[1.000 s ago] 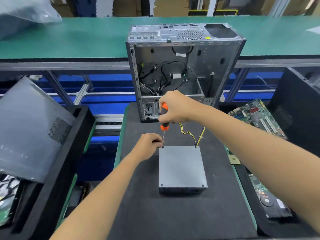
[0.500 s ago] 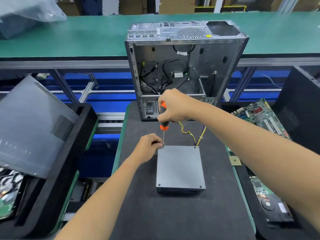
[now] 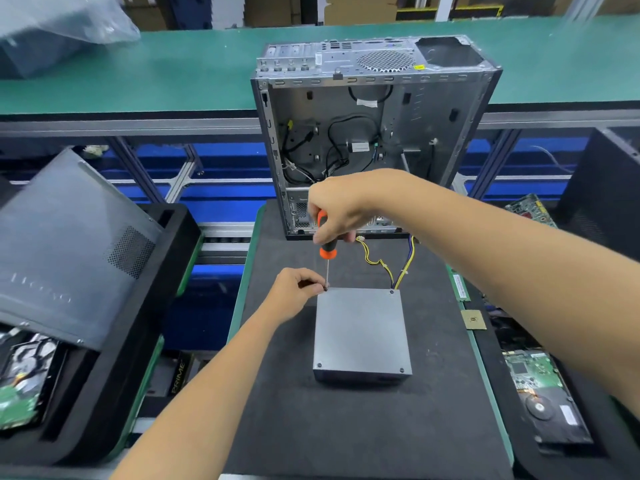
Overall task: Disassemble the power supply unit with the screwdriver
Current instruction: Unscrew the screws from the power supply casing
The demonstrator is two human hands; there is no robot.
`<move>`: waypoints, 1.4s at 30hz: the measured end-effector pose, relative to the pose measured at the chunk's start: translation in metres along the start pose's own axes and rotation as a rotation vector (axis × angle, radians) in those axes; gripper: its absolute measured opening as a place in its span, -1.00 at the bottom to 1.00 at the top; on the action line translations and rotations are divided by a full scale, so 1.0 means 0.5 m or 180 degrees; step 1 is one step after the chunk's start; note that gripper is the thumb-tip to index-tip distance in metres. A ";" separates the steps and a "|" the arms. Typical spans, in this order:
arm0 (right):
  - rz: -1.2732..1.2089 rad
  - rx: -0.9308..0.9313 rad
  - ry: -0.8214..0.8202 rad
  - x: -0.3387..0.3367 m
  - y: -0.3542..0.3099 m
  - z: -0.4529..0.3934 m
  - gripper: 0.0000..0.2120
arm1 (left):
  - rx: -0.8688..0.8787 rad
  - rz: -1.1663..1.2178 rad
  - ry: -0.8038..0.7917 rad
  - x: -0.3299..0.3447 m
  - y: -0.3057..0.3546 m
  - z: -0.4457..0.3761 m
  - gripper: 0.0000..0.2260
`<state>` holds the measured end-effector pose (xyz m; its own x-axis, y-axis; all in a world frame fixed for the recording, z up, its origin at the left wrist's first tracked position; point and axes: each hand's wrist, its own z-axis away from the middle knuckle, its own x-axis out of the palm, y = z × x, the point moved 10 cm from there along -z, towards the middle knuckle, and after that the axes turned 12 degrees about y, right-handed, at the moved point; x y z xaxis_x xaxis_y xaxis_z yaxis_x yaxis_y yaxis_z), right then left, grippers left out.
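The power supply is a grey metal box with a smooth, dull top. It sits on a black mat that looks soft and matt, a bit like foam. The screwdriver has a shiny plastic handle, orange and black, and a thin bright metal shaft. The computer case is bare silver metal, a little shiny, full of small holes. Its wires have smooth plastic coats. The far worktop is smooth matt green. A clear plastic bag looks glossy and crinkled.
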<state>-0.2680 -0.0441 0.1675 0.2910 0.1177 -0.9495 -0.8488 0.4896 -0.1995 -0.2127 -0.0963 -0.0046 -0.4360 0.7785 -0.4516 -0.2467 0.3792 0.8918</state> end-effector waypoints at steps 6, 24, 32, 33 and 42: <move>0.0648 -0.0721 -0.0213 0.010 -0.069 0.006 -0.86 | 0.0117 -0.0109 0.0001 -0.003 0.014 0.004 -0.80; -0.0113 -0.0832 0.0347 -0.021 -0.070 0.026 -0.83 | 0.0120 -0.0255 -0.0034 -0.001 0.018 0.003 -0.80; 0.0633 -0.0705 0.0617 -0.019 -0.064 0.017 -0.96 | 0.0059 -0.0270 -0.0027 0.001 0.012 0.004 -0.85; 0.0165 -0.0786 0.0527 -0.021 -0.072 0.022 -0.89 | 0.0050 -0.0244 0.0006 0.000 0.012 0.006 -0.83; 0.1271 -0.0411 0.0989 -0.025 -0.047 0.014 -0.90 | -0.0009 -0.0290 0.0070 -0.003 0.009 0.007 -0.79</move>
<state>-0.2484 -0.0509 0.1857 -0.1946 0.0020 -0.9809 -0.9201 0.3463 0.1832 -0.2103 -0.0940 -0.0001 -0.4306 0.7295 -0.5314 -0.2888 0.4465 0.8469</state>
